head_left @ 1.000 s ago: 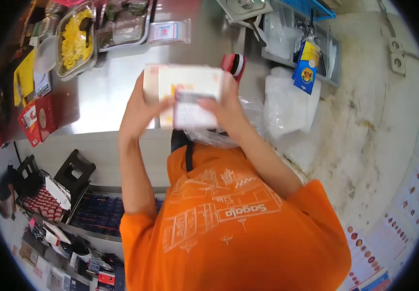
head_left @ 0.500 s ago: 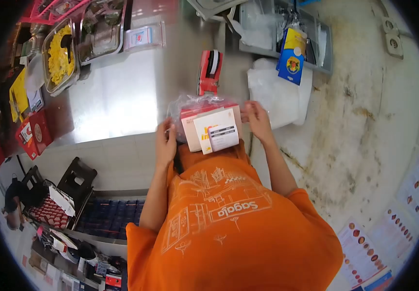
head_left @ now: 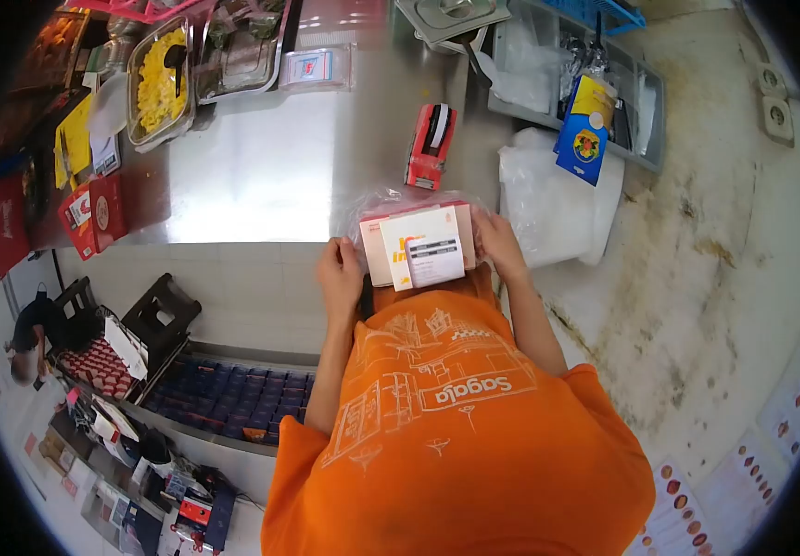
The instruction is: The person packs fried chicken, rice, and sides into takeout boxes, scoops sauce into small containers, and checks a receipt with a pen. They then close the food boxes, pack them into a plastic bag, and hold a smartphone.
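A clear plastic bag [head_left: 381, 200] surrounds a pale box with a red edge [head_left: 378, 250], close against the front of the orange shirt. On the box's front lies a white card with yellow lettering [head_left: 398, 271], partly covered by a printed label [head_left: 434, 263]. My left hand [head_left: 339, 271] is closed at the bag's left edge, its fingers curled. At the opposite edge, my right hand [head_left: 500, 245] pinches the plastic beside the box. Just beyond the bag, a red device with a black and white top [head_left: 431, 145] stands on the steel counter [head_left: 252, 171].
White plastic bags [head_left: 558, 199] lie to the right, below a grey divided tray [head_left: 646, 120] with blue and yellow packets. A container of yellow food [head_left: 161, 83] stands at the back left. Lower left are dark stacked boxes [head_left: 233, 394] and another person [head_left: 37, 324].
Both hands have closed more tightly at the bag's sides, and the box tilts slightly differently. Most of the scene has shifted rightward in view as the camera turned.
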Demonstrator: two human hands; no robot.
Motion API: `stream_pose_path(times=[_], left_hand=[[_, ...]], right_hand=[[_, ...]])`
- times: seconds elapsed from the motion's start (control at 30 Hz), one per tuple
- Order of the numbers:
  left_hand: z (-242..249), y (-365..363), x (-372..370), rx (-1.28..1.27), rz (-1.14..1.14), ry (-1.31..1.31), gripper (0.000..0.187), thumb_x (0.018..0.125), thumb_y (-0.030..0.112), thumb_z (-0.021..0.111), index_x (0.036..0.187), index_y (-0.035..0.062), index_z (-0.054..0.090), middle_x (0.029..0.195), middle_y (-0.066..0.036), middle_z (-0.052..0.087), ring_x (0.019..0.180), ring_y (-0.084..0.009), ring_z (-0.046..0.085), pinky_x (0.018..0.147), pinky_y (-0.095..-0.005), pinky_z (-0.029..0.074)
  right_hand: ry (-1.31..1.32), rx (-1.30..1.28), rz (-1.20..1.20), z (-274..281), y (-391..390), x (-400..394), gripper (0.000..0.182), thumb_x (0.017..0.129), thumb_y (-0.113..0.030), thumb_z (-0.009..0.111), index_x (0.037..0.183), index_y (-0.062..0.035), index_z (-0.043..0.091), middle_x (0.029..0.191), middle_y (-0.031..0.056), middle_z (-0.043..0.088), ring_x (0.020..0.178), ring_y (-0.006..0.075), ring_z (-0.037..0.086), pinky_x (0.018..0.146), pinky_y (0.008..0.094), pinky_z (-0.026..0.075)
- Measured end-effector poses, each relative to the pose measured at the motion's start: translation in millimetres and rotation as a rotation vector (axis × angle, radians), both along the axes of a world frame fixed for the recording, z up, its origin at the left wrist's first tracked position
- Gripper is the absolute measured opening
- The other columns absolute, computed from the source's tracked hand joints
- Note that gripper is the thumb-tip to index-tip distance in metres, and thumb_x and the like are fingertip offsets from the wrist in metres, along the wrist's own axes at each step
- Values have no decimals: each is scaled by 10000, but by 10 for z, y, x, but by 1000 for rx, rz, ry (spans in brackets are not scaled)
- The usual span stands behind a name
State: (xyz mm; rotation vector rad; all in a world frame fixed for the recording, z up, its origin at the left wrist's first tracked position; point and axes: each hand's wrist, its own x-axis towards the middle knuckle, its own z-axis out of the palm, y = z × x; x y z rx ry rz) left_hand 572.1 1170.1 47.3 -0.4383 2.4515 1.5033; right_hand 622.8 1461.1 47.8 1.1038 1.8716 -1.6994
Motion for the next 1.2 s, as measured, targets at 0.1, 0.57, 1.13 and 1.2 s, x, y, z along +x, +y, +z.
stream_pose_path(times=[0.1, 0.57, 1.13, 1.2], left_hand=[[-82, 65, -204, 327, 167, -376, 465, 1016, 365, 499, 824, -33, 643, 642, -69, 606, 571, -149, 545, 553, -307, 439], [320, 78, -31, 159, -32, 356, 127, 898, 86, 693, 943, -1, 613, 792, -25, 627, 712, -127, 540, 639, -296, 451], [1430, -101, 54, -241, -149, -222, 400, 976, 313, 610, 800, -30, 502, 634, -75, 508, 595, -133, 471, 538, -329, 399], [1908, -114, -50, -152, -60, -299, 369, 975, 287, 617, 781, -14, 529, 684, -37, 540, 657, -115, 493, 589, -288, 410]], right_hand=[[-117, -197, -95, 253, 11, -290, 450, 902, -404, 664, 1046, 21, 646, 803, 63, 631, 662, 137, 574, 575, 301, 440], [477, 411, 192, 565, -92, -188, 285, 865, -163, 716, 1072, -26, 575, 856, 61, 601, 698, 150, 553, 624, 271, 455], [137, 317, 108, 936, -201, -14, 304, 913, -245, 672, 821, 40, 618, 690, 104, 626, 602, 155, 544, 564, 305, 434], [179, 272, 44, 1276, -79, -36, 248, 898, -193, 679, 790, 24, 625, 682, 78, 610, 605, 135, 535, 573, 283, 426]])
